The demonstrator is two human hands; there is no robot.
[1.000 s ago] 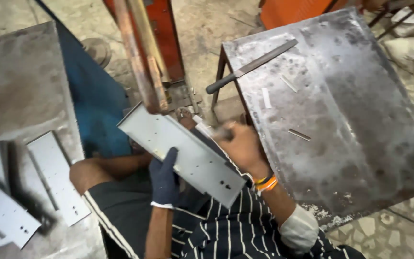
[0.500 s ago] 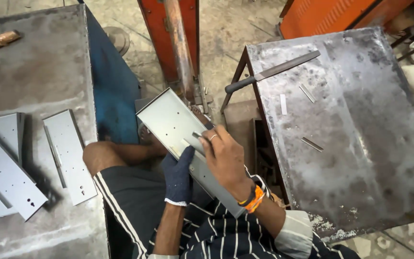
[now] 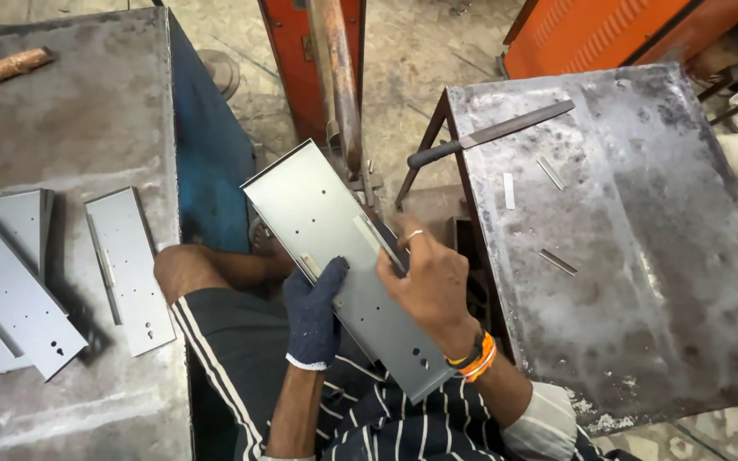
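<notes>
Gloved left hand (image 3: 313, 307) and bare right hand (image 3: 424, 273) hold a grey metal panel (image 3: 318, 213) over the lap; a file (image 3: 489, 134) lies on the table (image 3: 642, 282).

Left of the hands, a grey desk (image 3: 87, 102) carries flat metal plates (image 3: 125, 265) and a wooden handle (image 3: 6, 68). Right of them, a stained metal desk (image 3: 659, 256) holds a long file (image 3: 493, 134) and small strips (image 3: 557, 261).

- At frame centre we find the gap between the two tables crowded: the grey metal panel (image 3: 343, 265) lies across it, under our left hand (image 3: 313, 312) and right hand (image 3: 429, 282).
- The orange press post (image 3: 339, 77) blocks the upper centre.
- The right table (image 3: 642, 282) is mostly bare, past the file (image 3: 489, 135) and small strips (image 3: 557, 261).
- On the left table (image 3: 70, 111), stacked plates (image 3: 27, 273) fill the lower left; its upper part is open.
</notes>
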